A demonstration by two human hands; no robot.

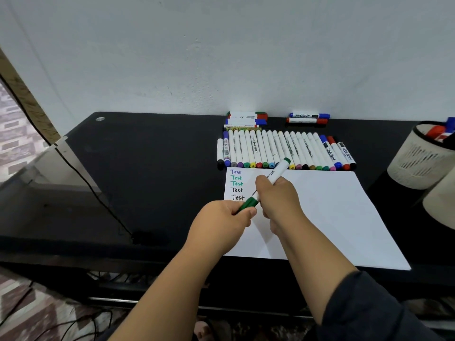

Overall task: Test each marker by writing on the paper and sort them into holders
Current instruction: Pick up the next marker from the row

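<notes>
Right hand (278, 193) grips green marker (277, 173) | left hand (221, 222) pinches cap (248, 204) | tip hidden

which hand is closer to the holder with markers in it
Right. The right hand grips the green marker's barrel over the paper, on the holder's side; the left hand pinches its cap farther away.

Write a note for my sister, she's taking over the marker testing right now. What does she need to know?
Left hand grips the green cap; right hand grips the same marker's white barrel, above the paper.
Done: five "Test" words written at the paper's top left. A holder on the right has a few markers in it.
Left: a long row of markers behind the paper, plus more markers by the wall, not yet tested or sorted.
</notes>
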